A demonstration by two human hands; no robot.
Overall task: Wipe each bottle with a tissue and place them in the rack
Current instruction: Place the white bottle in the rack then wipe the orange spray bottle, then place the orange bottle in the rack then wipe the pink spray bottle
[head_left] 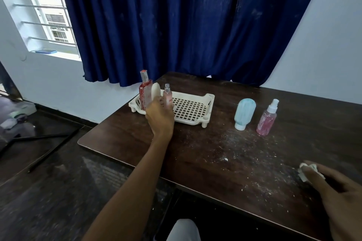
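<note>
Right hand (337, 193), at the near right edge of the dark brown wooden table (215, 162): fingers curled round a crumpled white tissue (306, 170), which protrudes from the fingertips just above the tabletop. This area is motion-blurred. White flecks are scattered over the near half of the table.

Further in, right of centre, two bottles stand directly on the table: a pale blue squeeze tube (243, 113) resting on its white cap, and just beside it on the right a clear spray bottle of pink liquid with a white nozzle (266, 121).

Left hand (160, 117), back to the camera, over the left end of the cream perforated plastic rack (192, 107) near the far left corner: it grips the lower part of a flat white oval bottle (155, 90), held upright, top rising above the knuckles. This bottle sits between a tall red bottle with a silver collar (145, 92) and a slim pink spray bottle with a silver nozzle (167, 98), both upright in the rack.
</note>
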